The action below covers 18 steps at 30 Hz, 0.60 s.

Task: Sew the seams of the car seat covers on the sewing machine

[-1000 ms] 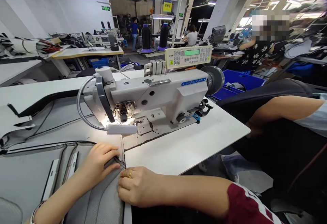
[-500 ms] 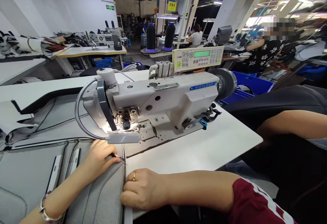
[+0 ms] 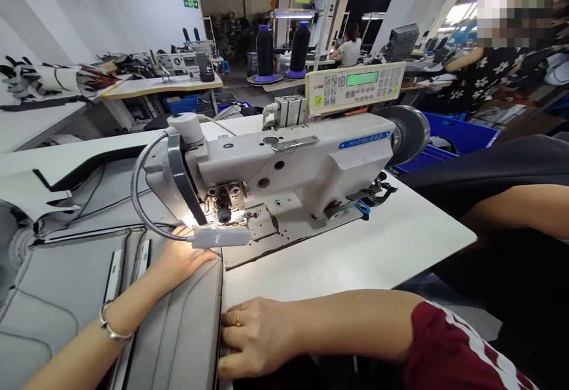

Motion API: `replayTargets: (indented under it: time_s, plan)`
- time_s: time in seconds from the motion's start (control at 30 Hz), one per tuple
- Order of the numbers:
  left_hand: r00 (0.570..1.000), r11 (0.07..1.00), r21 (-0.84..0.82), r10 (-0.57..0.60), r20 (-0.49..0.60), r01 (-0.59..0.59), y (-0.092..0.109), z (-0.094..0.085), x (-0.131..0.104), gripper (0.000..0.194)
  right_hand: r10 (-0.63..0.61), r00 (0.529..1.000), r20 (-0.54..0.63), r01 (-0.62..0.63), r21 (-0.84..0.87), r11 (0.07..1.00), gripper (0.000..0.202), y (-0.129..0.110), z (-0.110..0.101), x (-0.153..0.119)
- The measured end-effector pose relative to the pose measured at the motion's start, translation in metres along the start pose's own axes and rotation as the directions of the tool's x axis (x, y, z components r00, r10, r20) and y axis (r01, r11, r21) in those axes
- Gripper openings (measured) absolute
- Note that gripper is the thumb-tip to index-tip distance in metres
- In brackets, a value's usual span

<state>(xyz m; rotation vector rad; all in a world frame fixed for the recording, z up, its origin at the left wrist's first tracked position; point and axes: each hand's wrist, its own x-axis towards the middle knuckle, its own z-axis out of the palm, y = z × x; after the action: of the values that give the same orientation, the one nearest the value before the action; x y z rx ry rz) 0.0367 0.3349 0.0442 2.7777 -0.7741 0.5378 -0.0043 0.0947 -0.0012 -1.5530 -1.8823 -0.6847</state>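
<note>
A grey stitched cover point(image 3: 195, 313), looking like a seat cover, lies left of and in front of the sewing machine point(image 3: 284, 165). My left hand point(image 3: 180, 262) rests flat on it close to the needle area, thumb stretched out to the side; the lamp head point(image 3: 222, 236) hides part of its fingers. At the cover's right edge, my right hand point(image 3: 260, 336) has its fingers curled against the side, gripping the edge; the fingertips are hidden. Two white strips point(image 3: 114, 274) are set along the cover beside my left forearm.
A control panel point(image 3: 355, 88) stands on top of the machine, with two black thread cones point(image 3: 265, 55) behind. The handwheel point(image 3: 411, 135) is at the right, near a blue bin point(image 3: 466, 132). A person point(image 3: 480, 76) stands at far right. More sewing tables point(image 3: 155, 89) stand behind.
My left hand has slid slightly forward under the lamp, its thumb now flatter on the cover. The right hand stays at the edge. The view has shifted a little.
</note>
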Motion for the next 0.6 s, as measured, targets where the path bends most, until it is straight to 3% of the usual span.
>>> replayTargets:
  time_s: [0.13, 0.27, 0.5, 0.6]
  plan:
    - [0.995, 1.000, 0.011, -0.001, 0.097, 0.000, 0.018, -0.007, -0.018, 0.025, 0.010, 0.999, 0.043, -0.008, -0.032, 0.999, 0.017, 0.000, 0.000, -0.001]
    - [0.997, 0.999, -0.035, -0.008, 0.076, 0.010, 0.031, -0.008, -0.032, 0.027, -0.033, 0.998, -0.055, 0.029, -0.070, 0.997, 0.023, -0.001, -0.002, 0.003]
    - [0.999, 0.999, -0.020, -0.041, 0.019, 0.041, 0.019, 0.014, -0.023, 0.031, -0.057, 0.995, -0.080, 0.046, -0.131, 0.990, 0.031, 0.001, 0.000, 0.007]
    - [1.000, 1.000, -0.018, -0.005, -0.021, 0.005, 0.017, 0.017, -0.018, 0.028, -0.054, 0.998, -0.015, 0.051, -0.144, 0.988, 0.033, 0.001, 0.002, 0.006]
